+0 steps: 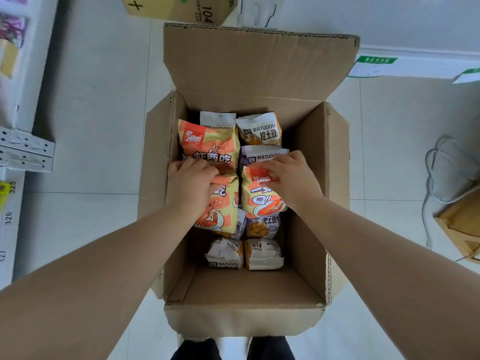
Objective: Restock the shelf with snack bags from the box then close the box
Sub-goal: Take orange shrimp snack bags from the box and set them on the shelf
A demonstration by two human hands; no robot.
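Top view: one open cardboard box stands on the tiled floor, its four flaps spread and the largest rising at 12 o'clock. The box holds ten visible snack bags: three orange and seven white bags lettered WATUDOU, several of them partly covered. The far orange bag lies at 11 o'clock inside the box. The left orange bag and the right orange bag lie side by side at the centre, on top of white bags. Two hands reach in from 6 o'clock. The left hand has its fingers curled over the top edge of the left orange bag, grasping it; the right hand likewise grasps the top edge of the right orange bag. White bags show at 12, 1 and 6 o'clock within the box. Outside it are the shelf at 9 o'clock, one yellow carton at 12 o'clock, one brown carton and a looped cable at 3 o'clock.
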